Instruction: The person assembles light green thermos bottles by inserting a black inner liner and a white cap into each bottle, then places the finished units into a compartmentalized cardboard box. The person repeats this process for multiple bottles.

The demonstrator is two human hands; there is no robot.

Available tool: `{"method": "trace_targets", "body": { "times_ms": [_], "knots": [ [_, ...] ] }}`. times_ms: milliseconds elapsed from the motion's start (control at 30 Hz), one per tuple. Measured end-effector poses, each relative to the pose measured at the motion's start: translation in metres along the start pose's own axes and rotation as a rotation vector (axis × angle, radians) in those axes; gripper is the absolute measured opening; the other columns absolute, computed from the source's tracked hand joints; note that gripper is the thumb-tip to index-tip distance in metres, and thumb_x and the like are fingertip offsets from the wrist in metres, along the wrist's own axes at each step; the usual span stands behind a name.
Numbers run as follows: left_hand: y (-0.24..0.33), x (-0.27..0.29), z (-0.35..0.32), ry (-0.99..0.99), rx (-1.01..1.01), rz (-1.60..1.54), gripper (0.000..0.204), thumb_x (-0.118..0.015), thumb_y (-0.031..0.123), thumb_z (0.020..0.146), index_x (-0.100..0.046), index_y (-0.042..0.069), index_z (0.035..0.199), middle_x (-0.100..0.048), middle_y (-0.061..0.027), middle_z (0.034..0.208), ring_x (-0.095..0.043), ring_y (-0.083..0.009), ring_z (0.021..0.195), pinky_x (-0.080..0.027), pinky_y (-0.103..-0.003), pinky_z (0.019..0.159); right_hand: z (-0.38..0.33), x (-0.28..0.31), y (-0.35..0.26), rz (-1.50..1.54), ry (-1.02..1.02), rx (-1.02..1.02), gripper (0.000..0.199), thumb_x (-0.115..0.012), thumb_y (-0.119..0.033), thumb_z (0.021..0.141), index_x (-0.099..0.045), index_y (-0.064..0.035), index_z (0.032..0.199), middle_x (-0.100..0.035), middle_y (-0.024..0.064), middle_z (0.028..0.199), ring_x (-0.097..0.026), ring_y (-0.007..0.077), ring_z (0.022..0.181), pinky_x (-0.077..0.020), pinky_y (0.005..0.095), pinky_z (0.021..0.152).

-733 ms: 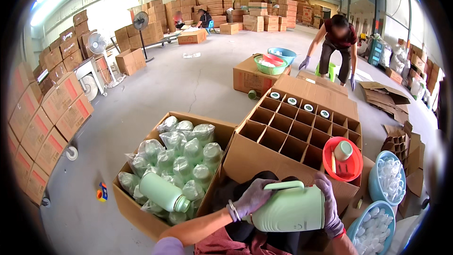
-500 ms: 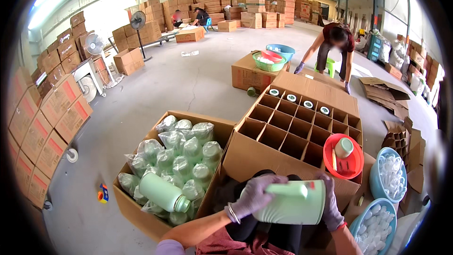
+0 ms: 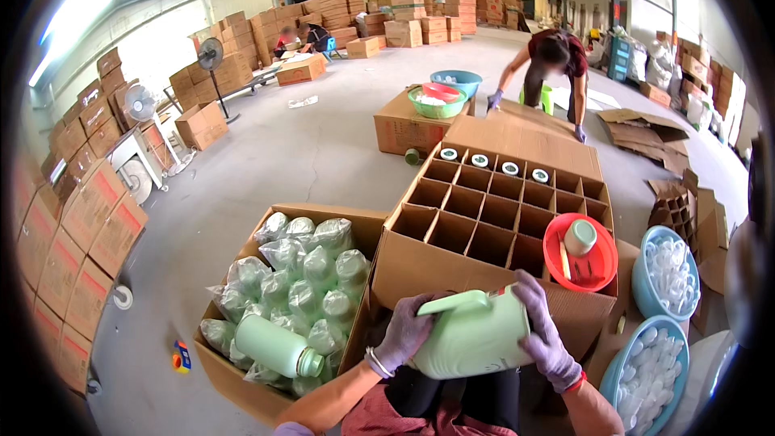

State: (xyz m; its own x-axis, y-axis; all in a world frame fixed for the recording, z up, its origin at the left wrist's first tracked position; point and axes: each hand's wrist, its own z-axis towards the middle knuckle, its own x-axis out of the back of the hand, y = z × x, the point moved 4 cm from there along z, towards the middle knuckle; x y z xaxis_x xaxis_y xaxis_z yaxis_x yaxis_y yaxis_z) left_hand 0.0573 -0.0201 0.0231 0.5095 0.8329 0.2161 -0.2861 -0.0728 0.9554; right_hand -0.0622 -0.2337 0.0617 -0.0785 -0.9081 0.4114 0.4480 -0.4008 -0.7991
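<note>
A pale green plastic jug with a handle (image 3: 472, 333) lies sideways between both gloved hands, low in the middle of the view. My left hand (image 3: 404, 333) grips its handle end. My right hand (image 3: 542, 333) wraps over its other end. Just beyond the jug stands a large cardboard box with a divider grid (image 3: 492, 218); several cells in its far row hold capped jugs (image 3: 492, 163). To the left, an open carton (image 3: 266, 391) is full of plastic-wrapped green jugs (image 3: 303, 274), with one unwrapped jug (image 3: 277, 345) lying on top.
A red basin (image 3: 583, 262) holding a small cup rests on the divider box's right corner. Two blue basins of clear caps (image 3: 672, 274) (image 3: 650, 371) stand at right. A person (image 3: 553, 64) bends over boxes further back. Stacked cartons (image 3: 81, 218) and fans (image 3: 139, 101) line the left wall.
The jug has tipped from lying flat to more on end and back toward sideways between my hands. My view has shifted slightly. The person at the back has moved a little.
</note>
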Motion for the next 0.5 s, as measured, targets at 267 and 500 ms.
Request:
{"method": "trace_targets", "body": {
  "times_ms": [267,500],
  "knots": [
    [0.031,0.01,-0.002,0.208,-0.459,0.275,0.022,-0.058,0.015,0.096,-0.072,-0.003,0.098,-0.073,-0.0151,0.1,-0.07,-0.0289,0.1,-0.05,-0.039,0.095,0.008,-0.024,0.028,0.049,0.202,-0.034,0.069,-0.049,-0.036,0.096,-0.029,-0.0017,0.152,-0.019,0.0235,0.158,-0.018,0.0393,0.148,-0.0145,0.0441,0.121],
    [-0.044,0.027,-0.013,0.025,0.343,-0.24,0.027,-0.06,0.022,0.097,-0.072,-0.001,0.1,-0.072,-0.0051,0.088,-0.066,-0.0117,0.076,-0.052,-0.029,0.068,0.019,-0.025,0.0,-0.268,-0.233,0.318,0.117,-0.048,-0.095,0.059,-0.041,-0.0232,0.151,-0.022,0.0241,0.157,-0.02,0.0502,0.142,-0.015,0.0702,0.108]
  ]
}}
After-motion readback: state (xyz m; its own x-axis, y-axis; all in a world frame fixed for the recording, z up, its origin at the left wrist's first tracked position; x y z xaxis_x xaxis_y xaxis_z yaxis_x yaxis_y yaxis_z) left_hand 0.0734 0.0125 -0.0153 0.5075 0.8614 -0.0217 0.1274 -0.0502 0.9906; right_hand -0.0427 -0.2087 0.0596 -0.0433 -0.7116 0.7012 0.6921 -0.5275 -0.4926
